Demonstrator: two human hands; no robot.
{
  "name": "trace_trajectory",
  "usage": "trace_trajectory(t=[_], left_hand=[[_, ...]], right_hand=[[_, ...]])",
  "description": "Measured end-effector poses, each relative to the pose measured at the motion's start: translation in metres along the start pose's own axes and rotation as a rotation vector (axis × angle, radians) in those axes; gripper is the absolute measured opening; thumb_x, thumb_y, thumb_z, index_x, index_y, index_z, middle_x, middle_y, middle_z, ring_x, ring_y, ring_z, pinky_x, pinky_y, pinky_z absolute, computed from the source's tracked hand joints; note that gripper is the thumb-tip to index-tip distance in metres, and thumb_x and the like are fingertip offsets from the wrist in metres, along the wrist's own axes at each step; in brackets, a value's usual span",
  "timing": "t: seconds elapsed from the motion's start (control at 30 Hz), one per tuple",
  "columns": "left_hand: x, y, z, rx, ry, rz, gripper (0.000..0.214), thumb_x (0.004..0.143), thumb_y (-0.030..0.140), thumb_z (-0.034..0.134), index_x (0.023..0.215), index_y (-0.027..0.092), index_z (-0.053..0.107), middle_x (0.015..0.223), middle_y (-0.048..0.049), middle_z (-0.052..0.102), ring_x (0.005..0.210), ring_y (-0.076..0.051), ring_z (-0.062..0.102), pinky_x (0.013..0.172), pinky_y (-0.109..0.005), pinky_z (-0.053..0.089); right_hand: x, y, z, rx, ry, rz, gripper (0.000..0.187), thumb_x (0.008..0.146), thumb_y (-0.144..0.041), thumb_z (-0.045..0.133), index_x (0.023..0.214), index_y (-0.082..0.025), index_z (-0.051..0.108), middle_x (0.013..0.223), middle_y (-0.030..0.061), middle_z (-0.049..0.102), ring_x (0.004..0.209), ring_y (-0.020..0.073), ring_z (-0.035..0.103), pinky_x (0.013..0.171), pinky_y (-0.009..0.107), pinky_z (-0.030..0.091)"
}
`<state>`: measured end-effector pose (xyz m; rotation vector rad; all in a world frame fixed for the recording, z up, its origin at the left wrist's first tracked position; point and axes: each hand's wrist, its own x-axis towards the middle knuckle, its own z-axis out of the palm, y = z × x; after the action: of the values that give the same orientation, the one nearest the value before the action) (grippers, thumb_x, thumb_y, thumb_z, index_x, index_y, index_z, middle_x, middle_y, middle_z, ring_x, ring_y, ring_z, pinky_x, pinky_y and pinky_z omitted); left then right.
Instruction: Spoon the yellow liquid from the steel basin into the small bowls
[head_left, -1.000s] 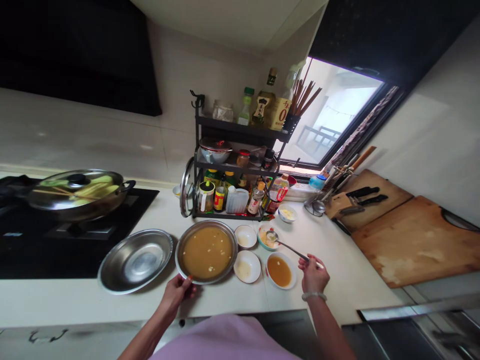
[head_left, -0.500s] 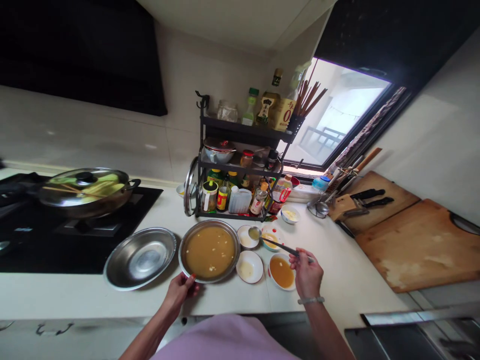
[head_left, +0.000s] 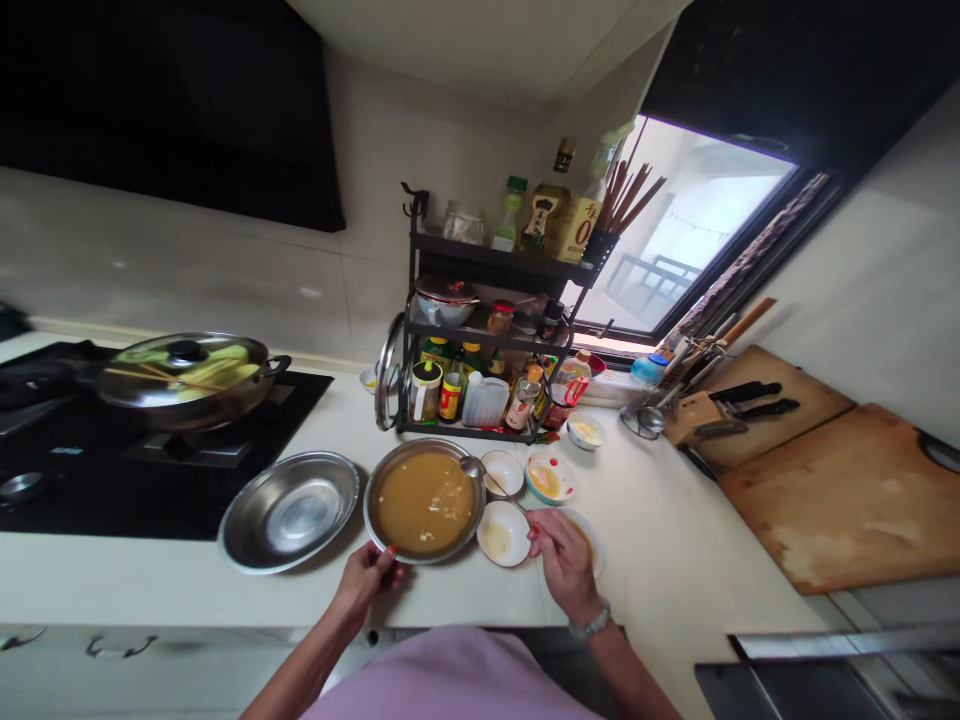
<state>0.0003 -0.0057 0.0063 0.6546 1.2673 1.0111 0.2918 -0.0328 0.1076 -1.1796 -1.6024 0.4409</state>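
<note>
Pinning the near rim of the bowl [head_left: 369, 500] with the left hand [head_left: 369, 578], grip clenched, seemingly for steadiness; grasping the spoon [head_left: 474, 467] in the right hand [head_left: 564, 562], scoop level over the right rim.

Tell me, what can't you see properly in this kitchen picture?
All in the head view:
- The small bowl: mostly hidden under the right hand.
- The spoon in that hand: its load is too small to tell.
- The metal dish: near rim covered by the left hand.
- The rack: bottle labels too small to read.
- The wooden board: cut off by the right edge.
</note>
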Motion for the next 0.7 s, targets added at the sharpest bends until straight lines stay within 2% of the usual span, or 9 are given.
trace_trajectory(t=[0.1, 0.23, 0.33, 0.53, 0.7], left_hand=[[0.002, -0.002, -0.001, 0.007, 0.0, 0.004, 0.05, 0.047, 0.057, 0.077, 0.063, 0.018, 0.051, 0.05, -0.0002, 0.059, 0.044, -0.013, 0.054, 0.048, -0.027, 0.045], [0.006, -0.006, -0.002, 0.011, 0.009, -0.021, 0.047, 0.049, 0.054, 0.077, 0.063, 0.018, 0.049, 0.05, -0.0008, 0.059, 0.043, -0.013, 0.054, 0.048, -0.026, 0.045], [0.009, -0.008, -0.003, 0.006, 0.024, -0.045, 0.043, 0.054, 0.049, 0.077, 0.065, 0.018, 0.049, 0.052, -0.0016, 0.06, 0.045, -0.013, 0.056, 0.048, -0.026, 0.046], [0.013, -0.014, -0.007, -0.02, 0.022, -0.03, 0.045, 0.052, 0.049, 0.079, 0.068, 0.019, 0.049, 0.052, -0.0009, 0.062, 0.045, -0.013, 0.056, 0.048, -0.026, 0.046], [0.013, -0.014, -0.007, -0.016, 0.019, -0.037, 0.046, 0.052, 0.049, 0.079, 0.066, 0.019, 0.049, 0.051, -0.001, 0.062, 0.044, -0.013, 0.056, 0.047, -0.026, 0.046]], right_hand=[[0.005, 0.013, -0.016, -0.044, 0.155, 0.068, 0.024, 0.089, -0.032, 0.048, 0.097, -0.02, 0.067, 0.079, 0.0042, 0.065, 0.056, 0.0135, 0.06, 0.054, 0.027, 0.053], [0.009, 0.045, -0.042, -0.098, 0.446, 0.271, 0.035, 0.086, -0.045, 0.051, 0.097, -0.015, 0.064, 0.062, 0.0003, 0.062, 0.049, 0.0147, 0.058, 0.054, 0.029, 0.052], [0.005, 0.069, -0.056, -0.155, 0.545, 0.373, 0.044, 0.08, -0.053, 0.053, 0.096, -0.013, 0.064, 0.057, -0.0003, 0.062, 0.048, 0.0162, 0.059, 0.055, 0.03, 0.051], [-0.006, 0.093, -0.054, -0.087, 0.596, 0.478, 0.046, 0.074, -0.055, 0.059, 0.093, -0.014, 0.064, 0.055, -0.0013, 0.062, 0.048, 0.0162, 0.06, 0.052, 0.028, 0.051], [-0.005, 0.1, -0.051, 0.185, 0.839, 0.635, 0.037, 0.067, -0.048, 0.065, 0.082, -0.016, 0.058, 0.049, -0.0031, 0.061, 0.041, 0.0147, 0.057, 0.042, 0.026, 0.049]])
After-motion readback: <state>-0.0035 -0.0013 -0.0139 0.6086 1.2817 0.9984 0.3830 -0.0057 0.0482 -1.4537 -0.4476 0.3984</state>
